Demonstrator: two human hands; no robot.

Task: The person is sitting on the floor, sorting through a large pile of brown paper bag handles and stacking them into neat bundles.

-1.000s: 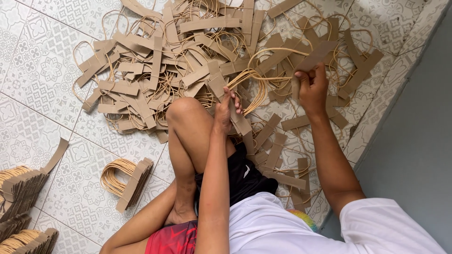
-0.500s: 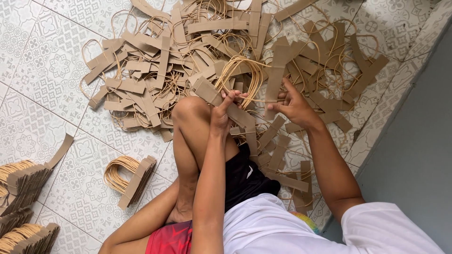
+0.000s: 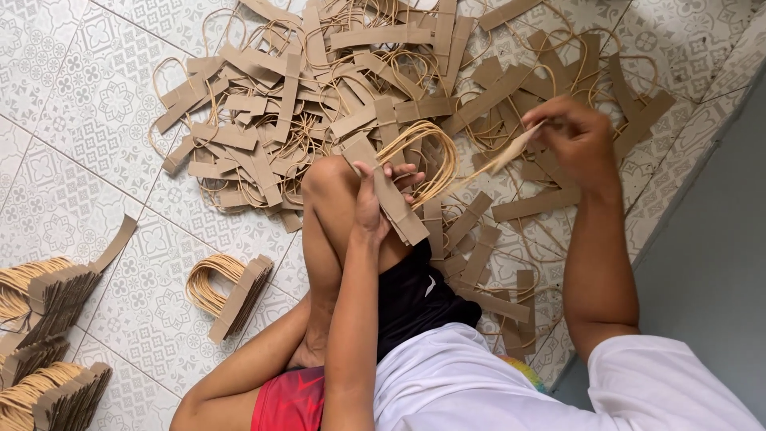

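Left hand (image 3: 375, 199) grips stacked handles (image 3: 399, 203); right hand (image 3: 578, 136) pinches one strip (image 3: 511, 153)

a loose pile of paper handles (image 3: 319, 104) is spread on the tiled floor (image 3: 72, 160) ahead of the raised knee (image 3: 331, 179); a stacked bundle (image 3: 231, 295) is set to its left. further stacks (image 3: 40, 319) are placed at the far left edge.
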